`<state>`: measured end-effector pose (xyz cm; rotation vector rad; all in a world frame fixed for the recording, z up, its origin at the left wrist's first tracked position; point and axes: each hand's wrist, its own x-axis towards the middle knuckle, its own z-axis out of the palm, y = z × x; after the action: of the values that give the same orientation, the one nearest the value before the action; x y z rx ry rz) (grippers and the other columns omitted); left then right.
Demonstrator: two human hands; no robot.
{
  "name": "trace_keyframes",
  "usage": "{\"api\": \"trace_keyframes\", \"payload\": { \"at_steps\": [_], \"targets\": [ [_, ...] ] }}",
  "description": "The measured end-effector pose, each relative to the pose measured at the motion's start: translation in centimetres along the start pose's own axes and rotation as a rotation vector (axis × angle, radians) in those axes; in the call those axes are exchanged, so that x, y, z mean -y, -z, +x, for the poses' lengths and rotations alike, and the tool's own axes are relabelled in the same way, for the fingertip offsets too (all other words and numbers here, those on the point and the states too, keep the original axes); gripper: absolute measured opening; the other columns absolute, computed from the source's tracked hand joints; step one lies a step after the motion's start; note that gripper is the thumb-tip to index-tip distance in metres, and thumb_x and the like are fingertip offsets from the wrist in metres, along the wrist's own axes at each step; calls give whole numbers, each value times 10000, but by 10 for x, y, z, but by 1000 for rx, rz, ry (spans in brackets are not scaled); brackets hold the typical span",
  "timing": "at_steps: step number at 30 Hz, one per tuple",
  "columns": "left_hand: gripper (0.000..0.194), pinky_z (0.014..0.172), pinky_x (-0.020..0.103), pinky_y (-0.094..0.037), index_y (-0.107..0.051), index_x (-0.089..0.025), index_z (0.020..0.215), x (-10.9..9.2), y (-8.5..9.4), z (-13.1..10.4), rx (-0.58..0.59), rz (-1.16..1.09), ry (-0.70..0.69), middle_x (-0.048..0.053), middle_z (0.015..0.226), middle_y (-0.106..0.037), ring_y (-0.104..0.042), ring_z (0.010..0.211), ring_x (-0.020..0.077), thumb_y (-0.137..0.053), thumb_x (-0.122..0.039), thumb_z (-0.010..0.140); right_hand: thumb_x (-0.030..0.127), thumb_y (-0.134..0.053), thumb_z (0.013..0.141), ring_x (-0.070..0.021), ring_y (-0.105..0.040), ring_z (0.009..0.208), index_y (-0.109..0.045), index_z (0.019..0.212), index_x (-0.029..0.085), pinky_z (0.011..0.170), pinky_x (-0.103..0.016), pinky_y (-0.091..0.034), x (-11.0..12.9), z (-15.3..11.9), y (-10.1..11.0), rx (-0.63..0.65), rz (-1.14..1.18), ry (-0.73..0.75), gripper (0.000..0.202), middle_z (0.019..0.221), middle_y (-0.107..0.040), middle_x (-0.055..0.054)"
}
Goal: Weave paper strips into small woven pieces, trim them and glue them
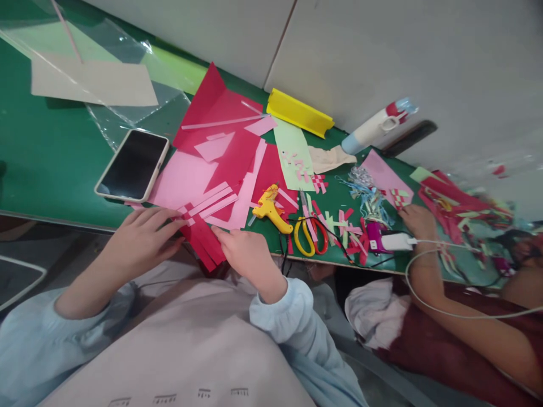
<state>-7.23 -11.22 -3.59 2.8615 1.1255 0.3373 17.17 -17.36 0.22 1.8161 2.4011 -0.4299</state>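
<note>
At the table's front edge are woven paper strips (202,240), red ones crossing pink ones in a small checkered patch. My left hand (142,240) grips the left side of this weave between thumb and fingers. On the other side, my right hand (246,251) is closed with its fingertips at the edge of the red strips; its thumb is hidden. Pink strip ends (214,200) stick out up the table, over red and pink sheets (182,178). A yellow glue gun (271,210) lies just beyond my right hand, beside scissors (305,234) with yellow and red handles.
A phone (133,164) lies on the left, near a clear plastic sleeve (123,85). Toward the wall are a yellow holder (299,113) and a bottle (375,127). A co-worker's hand (418,221) touches a checkered piece at right, near a white cable (407,271) and paper scraps.
</note>
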Motion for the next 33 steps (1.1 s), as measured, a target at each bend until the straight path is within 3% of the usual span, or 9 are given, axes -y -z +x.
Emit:
{"api": "trace_keyframes", "payload": {
  "at_steps": [4,8,12,14,21,25,28,33],
  "targets": [
    [300,913,453,-497,-692,-194,1160,0,0,0,-32,-4,-23,147,1216,-712,-652,1123,315,-500,-340,981,232,-417,1025,-227,-723,770,-515,1472,258,571,-307,-431,-9,-17,3,37,-44,17,459,893,-753,-89],
    [302,921,458,-494,-688,-193,1167,1,-1,0,-41,29,-42,149,1207,-715,-656,1114,315,-501,-341,982,289,-380,1050,-217,-726,812,-650,1310,220,587,-308,-418,-11,-20,9,10,4,20,381,924,-762,-93],
    [303,906,465,-493,-679,-177,1173,2,-2,-1,-61,31,-71,158,1207,-711,-657,1113,329,-501,-332,983,384,-374,1062,-221,-728,776,-410,1541,267,569,-301,-411,-4,-5,11,7,-2,29,495,907,-770,-86],
    [305,902,477,-491,-681,-180,1169,2,-2,-1,-39,14,-50,162,1219,-706,-655,1115,341,-500,-336,979,424,-397,1056,-234,-729,749,-380,1558,277,553,-298,-405,-2,-1,10,55,-43,25,524,869,-767,-88],
    [284,872,467,-491,-690,-187,1121,-1,0,1,-52,8,-33,160,1189,-724,-670,1077,340,-503,-334,966,419,-384,1062,-215,-711,708,-454,1510,272,527,-295,-363,-17,-26,6,70,-106,59,477,808,-729,-65],
    [266,885,446,-488,-691,-202,1124,-2,-1,-1,-88,38,-67,136,1166,-741,-685,1065,318,-525,-335,964,421,-363,1071,-192,-714,784,-685,1251,220,586,-299,-376,-26,-35,9,33,-5,91,420,904,-755,-77],
    [260,882,432,-489,-699,-231,1150,-1,-3,-3,-85,71,-119,109,1138,-753,-697,1020,285,-528,-277,960,377,-363,1077,-173,-711,828,-737,1109,210,638,-296,-385,-33,-34,14,-50,68,55,410,956,-768,-61],
    [221,849,406,-496,-740,-240,1057,-1,-4,-1,-257,114,-260,60,1001,-773,-691,876,234,-548,-209,953,350,-404,1067,-166,-707,876,-740,1120,209,690,-282,-408,-44,-29,21,-147,102,-4,368,995,-775,-54]
  ]
}}
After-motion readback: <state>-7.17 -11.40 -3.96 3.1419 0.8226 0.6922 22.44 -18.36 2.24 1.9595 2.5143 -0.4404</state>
